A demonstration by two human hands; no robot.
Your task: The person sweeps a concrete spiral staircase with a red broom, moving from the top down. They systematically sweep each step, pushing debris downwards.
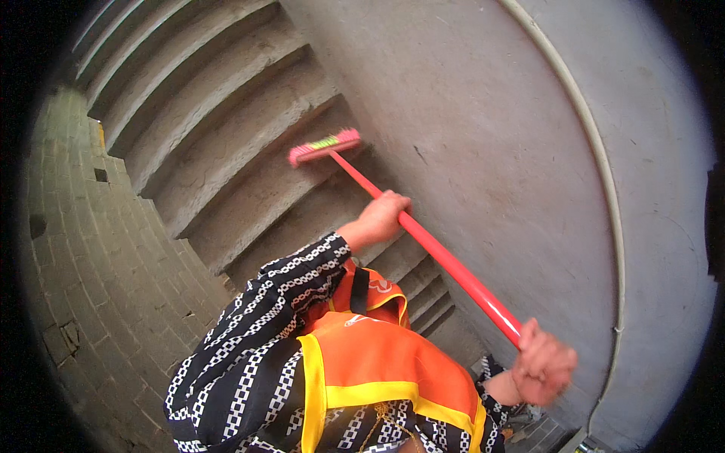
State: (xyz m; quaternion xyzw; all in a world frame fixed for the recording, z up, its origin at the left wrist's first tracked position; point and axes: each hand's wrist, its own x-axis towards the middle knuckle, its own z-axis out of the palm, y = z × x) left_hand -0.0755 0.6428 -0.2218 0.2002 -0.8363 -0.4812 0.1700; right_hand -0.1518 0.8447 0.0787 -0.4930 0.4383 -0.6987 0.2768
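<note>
A broom with a red handle (pixel 447 257) slants across the stairs beside the wall. My left hand (pixel 380 219) wraps around the handle partway along it, closer to the head. At the near end, my right hand (pixel 545 363) is closed around the top of the handle, slightly blurred. The broom head (pixel 324 147) has pink bristles with a yellow-green middle patch. It is over a concrete step (pixel 277 164) near the wall's foot; whether the bristles touch the step is unclear.
Concrete stairs (pixel 226 113) run along a grey plastered wall (pixel 481 141). A pale pipe (pixel 601 164) is fixed to that wall. Left of the stepped edge lies brick-patterned paving (pixel 113 272). I wear an orange apron (pixel 391 357) with yellow trim over patterned sleeves.
</note>
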